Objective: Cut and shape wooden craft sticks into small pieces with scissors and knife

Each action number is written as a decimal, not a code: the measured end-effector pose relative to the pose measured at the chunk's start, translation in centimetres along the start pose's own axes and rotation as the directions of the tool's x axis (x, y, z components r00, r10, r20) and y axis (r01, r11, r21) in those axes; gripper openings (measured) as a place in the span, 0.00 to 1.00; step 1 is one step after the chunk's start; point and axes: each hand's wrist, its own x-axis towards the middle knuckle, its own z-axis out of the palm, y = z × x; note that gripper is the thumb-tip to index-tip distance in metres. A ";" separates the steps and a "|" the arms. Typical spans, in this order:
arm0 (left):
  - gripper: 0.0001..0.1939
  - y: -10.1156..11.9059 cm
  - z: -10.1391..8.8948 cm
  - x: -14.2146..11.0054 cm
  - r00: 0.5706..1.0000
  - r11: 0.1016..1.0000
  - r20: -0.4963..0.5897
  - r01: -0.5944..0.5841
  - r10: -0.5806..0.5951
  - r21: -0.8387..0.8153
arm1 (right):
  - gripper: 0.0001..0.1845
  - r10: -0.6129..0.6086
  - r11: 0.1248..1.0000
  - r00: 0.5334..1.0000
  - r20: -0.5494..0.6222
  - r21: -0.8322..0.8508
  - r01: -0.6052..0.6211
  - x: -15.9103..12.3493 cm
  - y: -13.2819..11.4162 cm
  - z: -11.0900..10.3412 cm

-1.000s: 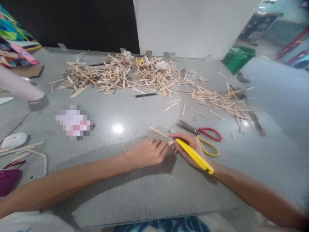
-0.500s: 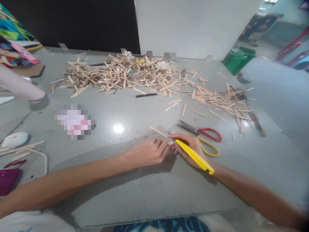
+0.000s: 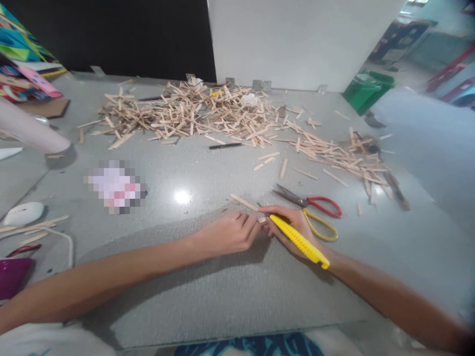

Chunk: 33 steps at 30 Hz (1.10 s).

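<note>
The scissors (image 3: 300,200) lie on the worktop (image 3: 208,301), and the work goes on just to their near left. There the left hand (image 3: 237,231) is curled, apparently pinching a short stick (image 3: 261,220) whose pale end shows between the hands. The right hand (image 3: 291,225), just nearer than the scissors, has its fingers wrapped round the yellow knife (image 3: 299,241). The blade's contact with the wood is hidden. To work well, the left fingertips should hold the stick firmly yet sit behind the edge; the right should press lightly, in short, controlled strokes. Thin wood may split or let the blade slip. The loose stick (image 3: 243,201), left of the scissors, is best avoided.
</note>
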 end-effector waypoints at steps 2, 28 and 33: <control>0.06 0.0 0.1 0.0 1.000 1.000 0.005 0.006 -0.006 0.001 | 0.15 -0.011 1.000 1.000 0.001 0.001 0.011 -0.1 0.1 0.0; 0.11 0.2 1.5 -0.3 0.979 0.975 0.063 0.198 -0.193 -0.104 | 0.15 -0.006 1.000 1.000 -0.003 -0.025 0.006 0.0 -0.2 0.0; 0.11 0.0 2.0 -0.5 0.982 0.971 0.063 0.185 -0.177 -0.153 | 0.16 -0.017 1.000 1.000 0.003 -0.022 0.017 0.1 -0.3 0.1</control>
